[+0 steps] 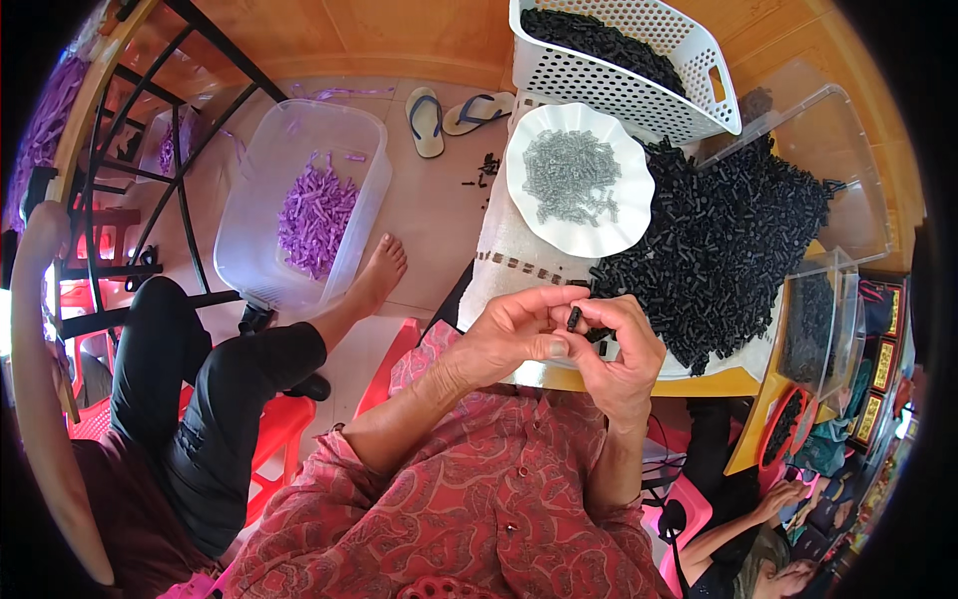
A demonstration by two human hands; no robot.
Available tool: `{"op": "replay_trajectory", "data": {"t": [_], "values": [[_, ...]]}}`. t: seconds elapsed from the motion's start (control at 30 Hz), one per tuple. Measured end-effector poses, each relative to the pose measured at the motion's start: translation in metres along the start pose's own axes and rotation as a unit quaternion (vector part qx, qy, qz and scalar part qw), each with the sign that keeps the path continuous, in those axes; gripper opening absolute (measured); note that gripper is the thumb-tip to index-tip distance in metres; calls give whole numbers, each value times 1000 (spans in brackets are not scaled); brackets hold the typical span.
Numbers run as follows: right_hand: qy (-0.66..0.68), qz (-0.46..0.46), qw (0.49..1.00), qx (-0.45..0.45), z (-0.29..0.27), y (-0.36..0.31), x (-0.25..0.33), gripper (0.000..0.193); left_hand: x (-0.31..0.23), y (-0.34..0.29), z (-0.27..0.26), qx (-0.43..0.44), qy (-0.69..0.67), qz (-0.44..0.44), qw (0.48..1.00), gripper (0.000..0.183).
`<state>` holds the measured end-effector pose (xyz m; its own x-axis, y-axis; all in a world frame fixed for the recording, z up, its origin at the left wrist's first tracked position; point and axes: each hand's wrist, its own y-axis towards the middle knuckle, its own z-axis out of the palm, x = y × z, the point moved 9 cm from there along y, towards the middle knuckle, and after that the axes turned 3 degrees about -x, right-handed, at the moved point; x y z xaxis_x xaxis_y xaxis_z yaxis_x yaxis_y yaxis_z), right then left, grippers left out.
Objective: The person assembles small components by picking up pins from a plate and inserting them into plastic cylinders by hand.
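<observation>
Just above the table's near edge, my left hand (511, 334) and my right hand (621, 351) meet, fingertips pinched together. A small black tube-shaped piece (574, 317) sits upright between their thumbs and forefingers. More black shows under the curled fingers of the right hand, mostly hidden. Past my hands, to the right, a large heap of the same kind of small black pieces (733, 235) covers the table. A white scalloped plate (632, 222) with small clear pieces (571, 170) stands straight ahead, beside the heap.
A white perforated basket (569, 75) of black pieces stands at the back. Clear plastic bins (863, 190) flank the heap on a white towel (494, 299). On the floor to the left are a tub (235, 225) with purple pieces and sandals (426, 125). People sit on both sides.
</observation>
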<state>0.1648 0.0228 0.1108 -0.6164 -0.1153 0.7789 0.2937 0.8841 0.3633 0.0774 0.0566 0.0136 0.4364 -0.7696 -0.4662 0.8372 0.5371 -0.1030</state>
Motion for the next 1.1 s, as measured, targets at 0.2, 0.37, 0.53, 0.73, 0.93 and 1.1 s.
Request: {"op": "replay_trajectory", "data": {"t": [0.2, 0.37, 0.53, 0.73, 0.93, 1.1], "values": [[9, -2, 1000, -4, 0, -2, -1, 34, 5, -1, -10, -7, 68, 1, 998, 54], [14, -7, 1000, -11, -1, -2, 1, 36, 6, -1, -12, -10, 73, 12, 997, 56], [20, -5, 1000, -17, -2, -3, 2, 34, 5, -2, -12, -9, 84, 18, 996, 53], [4, -26, 999, -32, -5, -8, 7, 32, 7, -5, -14, -16, 94, 17, 995, 50], [21, 3, 999, -36, -8, -9, 4, 35, -3, -3, 7, 14, 77, 25, 997, 49], [21, 15, 999, -41, -11, -12, 7, 36, -3, -4, 4, -11, 94, 28, 995, 41]]}}
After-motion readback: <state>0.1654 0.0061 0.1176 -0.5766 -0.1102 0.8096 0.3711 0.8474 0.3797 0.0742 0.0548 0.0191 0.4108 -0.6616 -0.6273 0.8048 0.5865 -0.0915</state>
